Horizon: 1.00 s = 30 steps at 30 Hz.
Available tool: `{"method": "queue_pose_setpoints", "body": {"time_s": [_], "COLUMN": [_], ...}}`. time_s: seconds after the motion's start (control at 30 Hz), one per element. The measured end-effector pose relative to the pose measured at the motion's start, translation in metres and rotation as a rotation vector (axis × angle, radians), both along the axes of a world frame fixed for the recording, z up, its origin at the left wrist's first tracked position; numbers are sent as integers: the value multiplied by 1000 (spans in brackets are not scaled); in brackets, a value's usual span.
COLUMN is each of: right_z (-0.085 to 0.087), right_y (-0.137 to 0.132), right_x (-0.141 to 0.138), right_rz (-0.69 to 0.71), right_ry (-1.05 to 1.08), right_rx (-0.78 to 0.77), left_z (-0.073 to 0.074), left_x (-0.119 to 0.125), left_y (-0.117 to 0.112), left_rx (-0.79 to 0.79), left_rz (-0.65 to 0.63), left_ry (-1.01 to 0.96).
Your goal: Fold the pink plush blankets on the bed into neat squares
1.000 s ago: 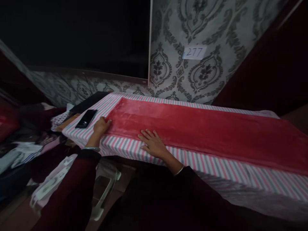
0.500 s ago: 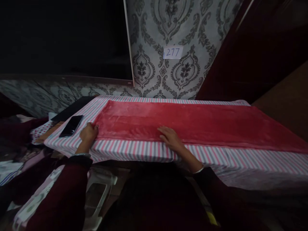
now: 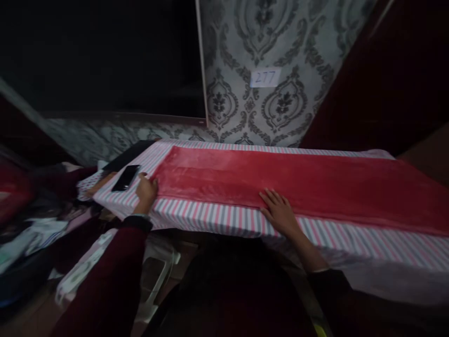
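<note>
A long red plush cloth (image 3: 280,178) lies flat along a table covered in a pink, grey and white striped sheet (image 3: 217,217). My left hand (image 3: 146,189) is closed on the cloth's near left corner. Flat on the cloth's near edge, with fingers stretched out, rests my right hand (image 3: 278,211), well to the right of the left one. Both arms wear dark maroon sleeves.
A black phone (image 3: 126,178) lies on the striped sheet just left of my left hand, with a dark flat object (image 3: 128,156) behind it. Piled clothes (image 3: 31,224) fill the left. A white plastic stool (image 3: 154,276) stands below the table. A paper label reading 277 (image 3: 265,77) hangs on the patterned wall.
My right hand has slid rightward along the cloth's near edge, away from the left hand. The left hand stays on the corner.
</note>
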State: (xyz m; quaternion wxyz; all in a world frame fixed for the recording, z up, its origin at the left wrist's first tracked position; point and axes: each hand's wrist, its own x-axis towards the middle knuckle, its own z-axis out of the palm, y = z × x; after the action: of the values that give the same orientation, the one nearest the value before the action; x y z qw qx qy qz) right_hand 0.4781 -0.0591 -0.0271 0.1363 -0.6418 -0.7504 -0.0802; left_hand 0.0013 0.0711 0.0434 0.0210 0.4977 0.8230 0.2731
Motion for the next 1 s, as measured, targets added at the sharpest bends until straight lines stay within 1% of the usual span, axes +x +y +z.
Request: {"method": "queue_pose_setpoints", "body": {"time_s": [0.03,0.13,0.27,0.43,0.53,0.67,0.77,0.9,1.0], "right_z": [-5,-19,-28,-28,-29,-28,-28,-27,-28], "right_y": [1,5,8,9,9,9,9,8,9], "right_x": [2,7,10,10,10,10,9,9,10], "right_rz": [11,38,66,72,72,70,62,63,69], "right_ry": [-4,-12,-19,-10,-4,4,3,-3,3], "right_rx": [29,103,134,127,117,111,108,120,124], "left_z": [0,0,1,10,16,18,18,22,25], "left_x": [-1,-5,-10,-13,-8,3,7,3,2], "left_y": [-3,-7,-4,0,-2,-2,3,10,8], "left_rx": [-20,-112,-153,-199,-151,-64,-69,-127,-163], "left_rz": [29,7,6,-11,-65,-188,-240,-234,-254], "left_ry": [29,112,127,154,229,301,266,201,191]}}
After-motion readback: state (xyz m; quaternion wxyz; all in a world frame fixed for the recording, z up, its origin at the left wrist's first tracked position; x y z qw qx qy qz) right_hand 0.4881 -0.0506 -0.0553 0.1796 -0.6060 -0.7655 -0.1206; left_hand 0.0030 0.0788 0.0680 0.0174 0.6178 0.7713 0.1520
